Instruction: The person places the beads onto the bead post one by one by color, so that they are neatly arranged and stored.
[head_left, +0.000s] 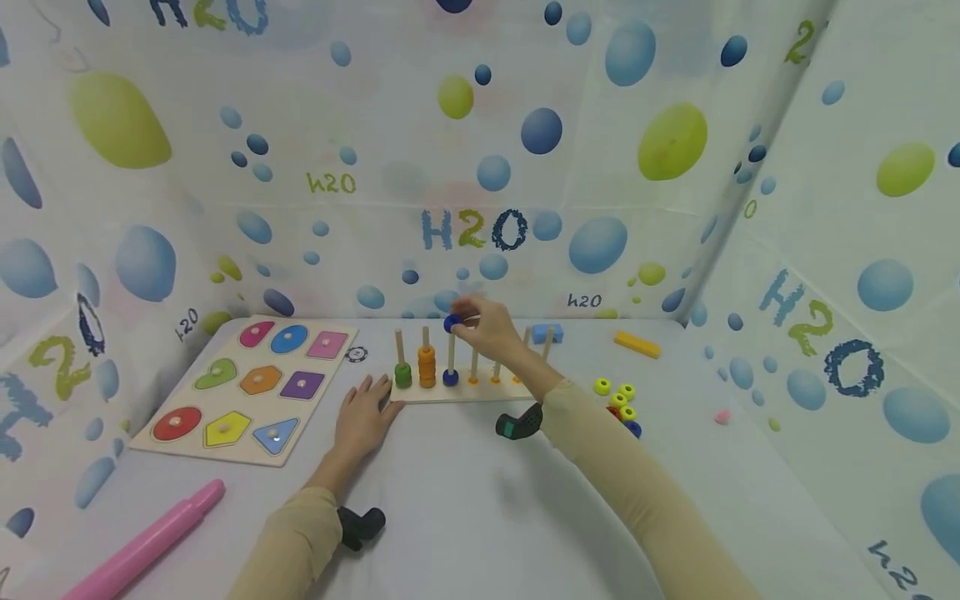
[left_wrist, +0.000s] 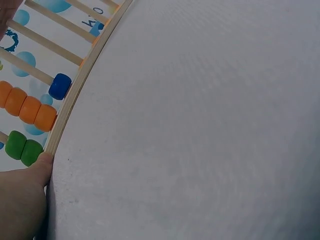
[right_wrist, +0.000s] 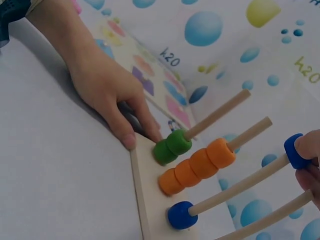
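Observation:
A wooden peg board [head_left: 465, 392] stands with a row of upright pegs. Two green beads [right_wrist: 172, 146] are on the leftmost peg, several orange beads [right_wrist: 196, 167] on the second, and one blue bead [right_wrist: 182, 215] at the foot of the third. My right hand [head_left: 491, 331] pinches another blue bead [right_wrist: 297, 151] between thumb and finger at the top of the third peg. My left hand [head_left: 363, 423] rests at the board's left end, its thumb against the front edge and its fingers stretched along the side.
A shape puzzle board [head_left: 281, 410] with colored pieces lies at left, a pink marker-like stick [head_left: 153, 542] nearer me. Loose yellow beads [head_left: 602, 387] lie at right with red and blue ones. Behind are a light-blue block [head_left: 548, 333] and a yellow-orange bar [head_left: 637, 344].

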